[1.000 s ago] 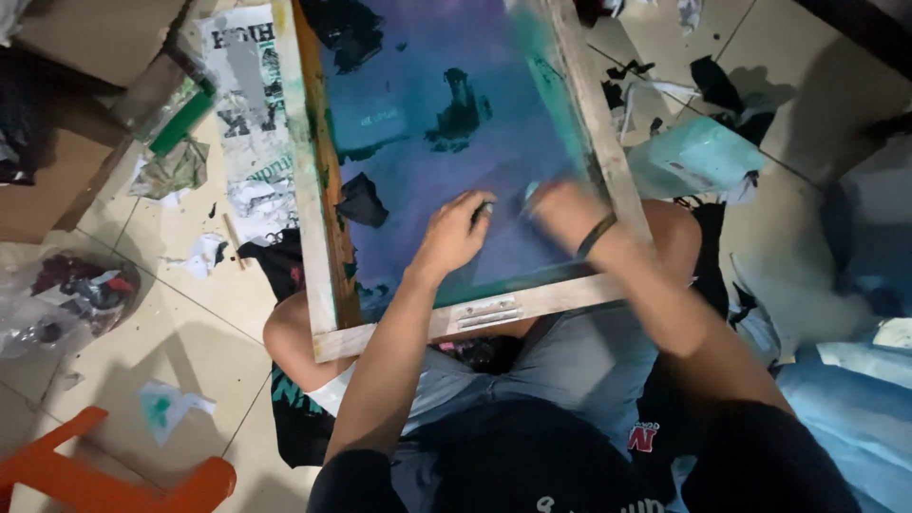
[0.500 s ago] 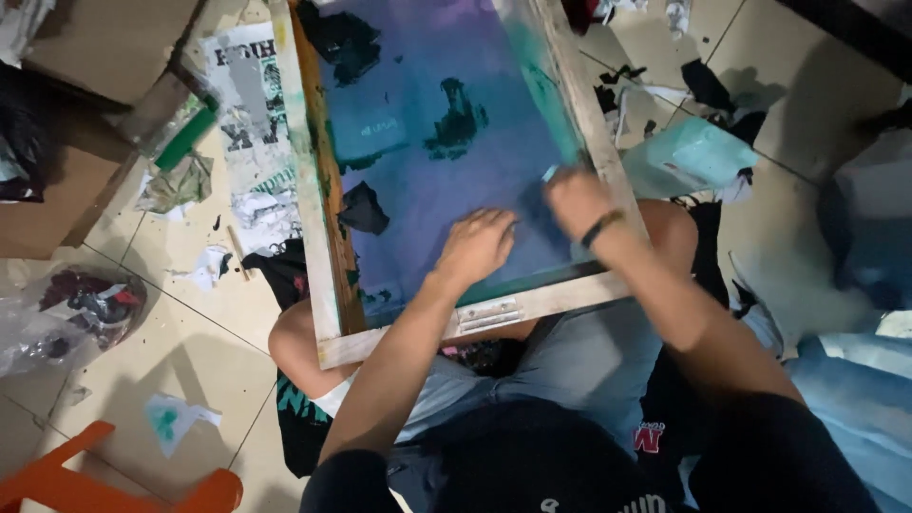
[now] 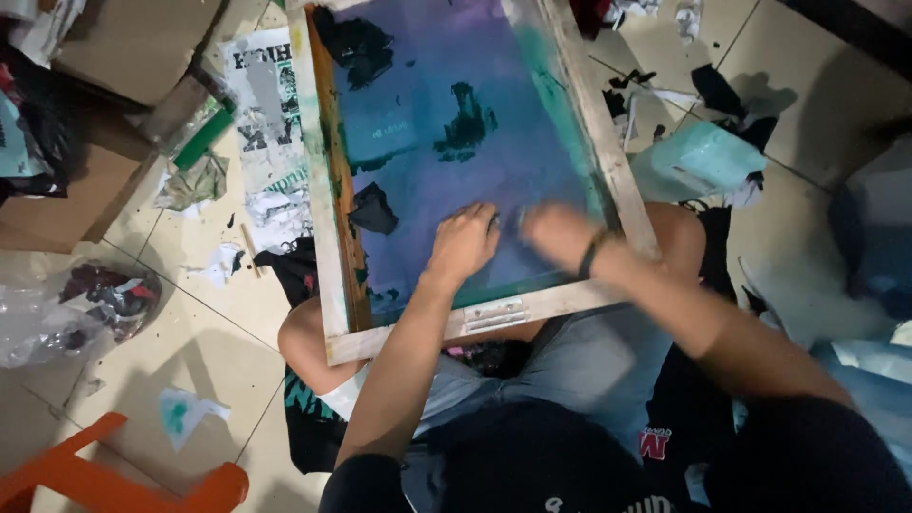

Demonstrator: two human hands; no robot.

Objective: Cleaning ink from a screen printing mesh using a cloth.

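Floor: pale tiled floor [image 3: 142,380], littered with scraps; person sits on it, knees bare, camera looks down.
Frame: wooden screen frame [image 3: 328,237] resting across the person's lap, tilted, near edge at the knees, far edge out of shot at top.
Mesh: mesh [image 3: 446,142] inside frame, stained blue, purple and teal, with black ink blotches.
Left hand: left hand [image 3: 464,242] on the mesh near the frame's lower edge, fingers curled under, pressing down; grip clenched, cannot tell if anything is under it.
Right hand: right hand [image 3: 560,233] just beside the left, also on the mesh, blurred; cannot tell whether its grip is closed or what it holds.
Wristband: dark wristband [image 3: 591,255] on right wrist.
Shorts: grey shorts [image 3: 579,366] under the frame's near rail.
Paper: printed newspaper [image 3: 266,114] flat on floor left of frame, torn bits around it.
Box: brown cardboard box [image 3: 133,47] top left, green stick [image 3: 201,139] beside it.
Bag: clear plastic bag [image 3: 71,304] with dark and red contents, left edge.
Stool: orange plastic stool [image 3: 104,480] bottom left corner, partly cut off.
Teal sheet: pale teal sheet [image 3: 698,157] on floor right of frame, black scraps near it.
Rag: black rag [image 3: 285,271] on floor touching the frame's left rail.
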